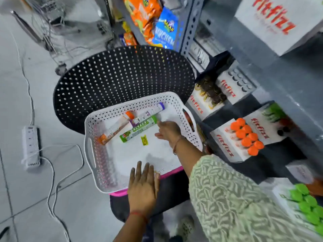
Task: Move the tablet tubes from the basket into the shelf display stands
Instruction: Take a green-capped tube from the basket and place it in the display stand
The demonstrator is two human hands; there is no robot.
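Note:
A white perforated basket (97,165) rests on a dark stool. Inside lie three tablet tubes: an orange one (115,128), a purple-capped one (148,113) and a green one (139,131), plus a small yellow slip (144,140). My right hand (168,131) reaches into the basket with fingers apart, its tips at the green tube's far end, holding nothing. My left hand (143,186) lies flat and open on the basket's near rim. White display stands sit on the shelf at right: one with orange caps (246,137), one with green caps (304,205), one with empty holes (239,81).
A black perforated chair back (122,72) stands behind the basket. Grey metal shelving (272,70) fills the right side, with snack packets (153,20) above. A white power strip (31,145) and cables lie on the tiled floor at left. A wire trolley (57,27) stands far left.

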